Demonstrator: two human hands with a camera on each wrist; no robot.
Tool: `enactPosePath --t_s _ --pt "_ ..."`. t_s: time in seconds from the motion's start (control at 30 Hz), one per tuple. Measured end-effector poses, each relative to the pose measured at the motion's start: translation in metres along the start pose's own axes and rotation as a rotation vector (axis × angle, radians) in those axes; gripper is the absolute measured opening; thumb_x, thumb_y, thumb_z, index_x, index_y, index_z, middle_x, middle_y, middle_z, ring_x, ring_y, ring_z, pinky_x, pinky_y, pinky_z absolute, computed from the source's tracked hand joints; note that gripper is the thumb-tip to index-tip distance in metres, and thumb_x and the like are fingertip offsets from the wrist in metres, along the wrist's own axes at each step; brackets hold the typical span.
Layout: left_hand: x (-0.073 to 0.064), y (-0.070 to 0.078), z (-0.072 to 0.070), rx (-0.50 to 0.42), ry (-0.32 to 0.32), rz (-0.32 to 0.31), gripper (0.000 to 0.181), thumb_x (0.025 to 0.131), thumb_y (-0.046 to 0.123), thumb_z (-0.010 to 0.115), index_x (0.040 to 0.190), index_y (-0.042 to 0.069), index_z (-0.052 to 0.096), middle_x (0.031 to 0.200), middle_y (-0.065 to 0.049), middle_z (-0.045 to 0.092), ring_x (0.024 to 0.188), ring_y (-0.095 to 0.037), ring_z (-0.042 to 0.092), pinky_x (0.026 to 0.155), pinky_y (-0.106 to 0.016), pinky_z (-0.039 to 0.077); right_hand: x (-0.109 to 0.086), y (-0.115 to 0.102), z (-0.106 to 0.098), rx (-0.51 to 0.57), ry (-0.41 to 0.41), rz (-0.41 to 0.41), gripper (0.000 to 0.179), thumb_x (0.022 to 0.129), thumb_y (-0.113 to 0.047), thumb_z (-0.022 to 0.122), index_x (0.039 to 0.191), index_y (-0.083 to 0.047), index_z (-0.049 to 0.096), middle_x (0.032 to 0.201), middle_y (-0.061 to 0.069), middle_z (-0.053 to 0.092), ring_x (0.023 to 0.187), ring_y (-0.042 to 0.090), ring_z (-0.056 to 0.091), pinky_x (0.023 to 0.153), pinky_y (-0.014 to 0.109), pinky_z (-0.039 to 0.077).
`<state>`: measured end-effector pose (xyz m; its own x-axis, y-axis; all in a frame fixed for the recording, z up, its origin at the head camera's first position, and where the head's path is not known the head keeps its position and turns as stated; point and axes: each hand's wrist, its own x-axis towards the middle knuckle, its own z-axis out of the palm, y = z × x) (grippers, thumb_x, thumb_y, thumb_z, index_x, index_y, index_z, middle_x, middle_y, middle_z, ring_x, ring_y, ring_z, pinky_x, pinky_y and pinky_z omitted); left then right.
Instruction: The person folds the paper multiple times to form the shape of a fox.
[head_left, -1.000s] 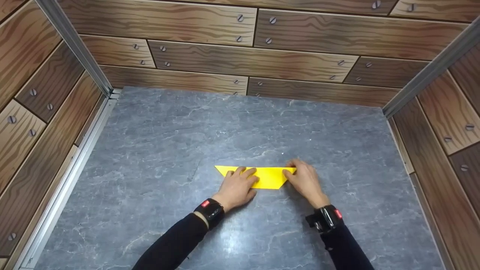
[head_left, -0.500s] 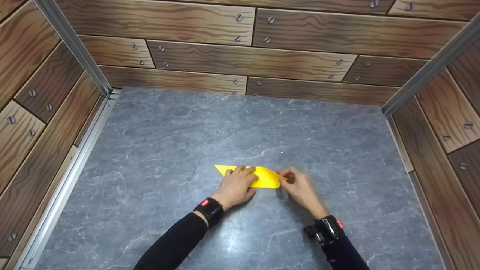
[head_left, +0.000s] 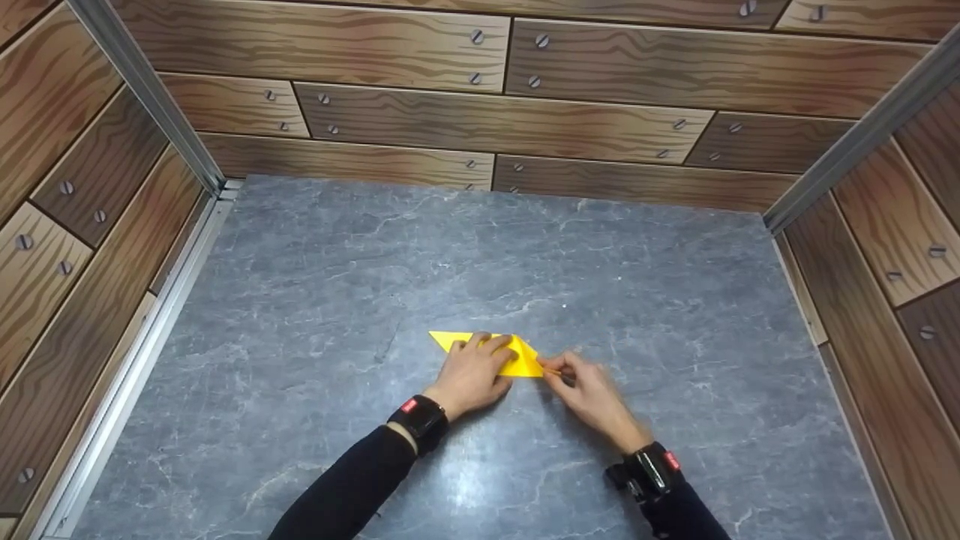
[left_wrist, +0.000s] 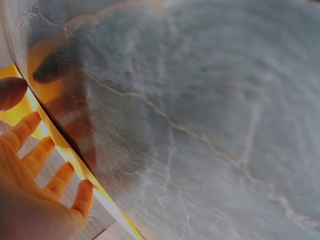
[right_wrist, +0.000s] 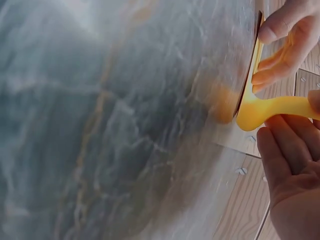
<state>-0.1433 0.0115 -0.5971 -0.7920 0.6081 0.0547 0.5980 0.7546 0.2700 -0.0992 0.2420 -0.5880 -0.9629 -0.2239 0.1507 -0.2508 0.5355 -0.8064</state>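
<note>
A folded sheet of yellow paper point(head_left: 529, 365) lies on the grey marbled tabletop, its left end a sharp point. My left hand point(head_left: 471, 379) rests on the paper with fingers spread, covering its middle. In the left wrist view, the fingertips of that left hand point(left_wrist: 37, 185) touch the paper point(left_wrist: 15, 114). At the right end, my right hand point(head_left: 592, 394) pinches the paper between thumb and fingers. The right wrist view has this end of the paper point(right_wrist: 252, 107) lifted and bent in a soft curve, held by the right hand point(right_wrist: 295, 175).
The marbled tabletop point(head_left: 360, 262) spreads around both hands. Wood-patterned walls point(head_left: 420, 112) with printed screws enclose it at the back and sides. Metal posts point(head_left: 161, 97) stand in the corners, and a pale metal rail point(head_left: 142, 352) runs along the left edge.
My right hand has moved toward me and left, bringing the paper's right end down and over, so the paper looks shorter. The left hand has stayed in place.
</note>
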Motion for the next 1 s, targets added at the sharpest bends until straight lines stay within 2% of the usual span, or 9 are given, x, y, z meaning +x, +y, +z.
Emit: enactPosePath --t_s 0.23,0.43,0.57,0.73,0.87,1.0 --pt "0.0 0.001 -0.002 -0.019 -0.036 -0.017 0.042 0.097 0.035 0.065 0.136 0.021 0.066 0.156 -0.001 0.051 0.138 -0.03 0.048 0.101 -0.052 0.046 -0.002 -0.002 0.006 -0.065 -0.031 -0.05 0.009 0.093 -0.004 0.075 0.099 -0.009 0.07 0.11 0.012 0.077 0.103 0.034 0.074 0.087 0.041 0.06" --pt "0.001 0.0 -0.003 -0.022 -0.03 -0.016 0.041 0.096 0.031 0.065 0.136 0.02 0.066 0.155 -0.001 0.052 0.137 -0.03 0.049 0.1 -0.052 0.046 -0.002 -0.002 0.01 -0.127 -0.043 -0.068 0.01 0.092 -0.004 0.076 0.098 -0.011 0.072 0.105 0.008 0.078 0.096 0.028 0.076 0.08 0.04 0.062" --pt "0.001 0.0 -0.003 -0.044 -0.024 -0.029 0.043 0.094 0.027 0.066 0.135 0.017 0.064 0.153 0.0 0.054 0.136 -0.029 0.05 0.099 -0.051 0.045 -0.002 -0.001 0.011 -0.12 -0.065 -0.065 0.009 0.092 -0.005 0.077 0.099 -0.011 0.073 0.105 0.007 0.078 0.097 0.026 0.076 0.082 0.041 0.062" --pt "0.001 -0.002 -0.004 -0.088 -0.02 -0.047 0.053 0.09 0.024 0.068 0.141 0.014 0.057 0.148 -0.002 0.058 0.135 -0.028 0.051 0.099 -0.05 0.044 -0.002 -0.003 0.011 -0.098 -0.112 -0.069 0.009 0.093 -0.006 0.075 0.101 -0.009 0.073 0.104 0.007 0.078 0.098 0.026 0.075 0.084 0.04 0.061" --pt "0.001 -0.003 -0.005 -0.108 -0.036 -0.048 0.059 0.089 0.023 0.067 0.146 0.016 0.054 0.149 -0.002 0.057 0.136 -0.028 0.05 0.101 -0.05 0.043 -0.002 -0.004 0.01 -0.105 -0.14 -0.063 0.01 0.094 -0.007 0.075 0.103 -0.009 0.073 0.105 0.007 0.078 0.098 0.025 0.075 0.086 0.039 0.061" --pt "0.001 -0.003 -0.006 -0.088 -0.053 -0.029 0.059 0.091 0.026 0.064 0.148 0.018 0.055 0.153 -0.001 0.054 0.138 -0.028 0.048 0.102 -0.05 0.043 -0.002 -0.004 0.009 -0.143 -0.162 -0.062 0.008 0.095 -0.011 0.075 0.103 -0.011 0.075 0.103 0.003 0.079 0.096 0.021 0.074 0.085 0.04 0.061"
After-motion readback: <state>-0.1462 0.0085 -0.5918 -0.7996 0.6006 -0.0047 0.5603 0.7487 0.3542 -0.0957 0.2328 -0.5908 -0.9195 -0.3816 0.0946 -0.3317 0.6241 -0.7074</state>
